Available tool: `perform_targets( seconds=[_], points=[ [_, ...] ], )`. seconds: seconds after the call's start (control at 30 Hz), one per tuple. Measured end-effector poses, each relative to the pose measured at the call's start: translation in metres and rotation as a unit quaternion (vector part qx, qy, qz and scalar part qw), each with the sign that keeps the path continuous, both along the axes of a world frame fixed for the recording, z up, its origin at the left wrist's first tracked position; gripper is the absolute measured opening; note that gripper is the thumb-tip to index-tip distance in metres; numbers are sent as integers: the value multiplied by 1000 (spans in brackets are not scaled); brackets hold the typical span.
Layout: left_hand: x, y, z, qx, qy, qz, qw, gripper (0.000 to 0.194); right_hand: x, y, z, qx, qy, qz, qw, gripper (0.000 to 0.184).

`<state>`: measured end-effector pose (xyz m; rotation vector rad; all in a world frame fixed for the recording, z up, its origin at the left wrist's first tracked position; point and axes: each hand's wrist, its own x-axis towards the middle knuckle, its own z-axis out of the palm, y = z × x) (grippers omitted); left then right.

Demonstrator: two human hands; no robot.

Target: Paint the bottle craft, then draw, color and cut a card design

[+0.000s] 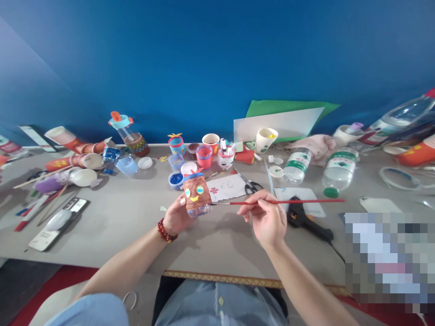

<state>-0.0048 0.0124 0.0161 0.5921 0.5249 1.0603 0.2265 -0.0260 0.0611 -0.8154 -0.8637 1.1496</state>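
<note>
A small plastic cup (196,192), painted brown with a blue rim, paper eyes and a yellow beak, is tilted slightly in my left hand (178,215). My fingers wrap its left side and back; its lower band is clear plastic. Between the fingers of my right hand (268,217) lies a red-handled paintbrush (306,201), nearly level, its tip pointing left at the cup's lower right edge. Whether the tip touches the cup I cannot tell. Behind the cup stands a pot of blue paint (176,180).
Scissors (253,187) lie on white paper (227,186) beyond my hands. A black glue gun (309,222) rests right of my right hand. Plastic bottles (340,170) stand farther right. Paper cups (71,160) and a phone (59,224) lie at left. A blue wall (170,68) rises behind the table.
</note>
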Motion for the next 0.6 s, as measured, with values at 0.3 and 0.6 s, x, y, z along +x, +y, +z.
perform_targets(
  seconds=[0.3,0.6],
  points=[
    [2,1,2,-5,-17,2,1000,47,6,-4,4,43,-15,-12,999,18],
    [3,3,2,-14,-14,-5,1000,45,8,-4,8,103,-10,24,994,17]
  ],
)
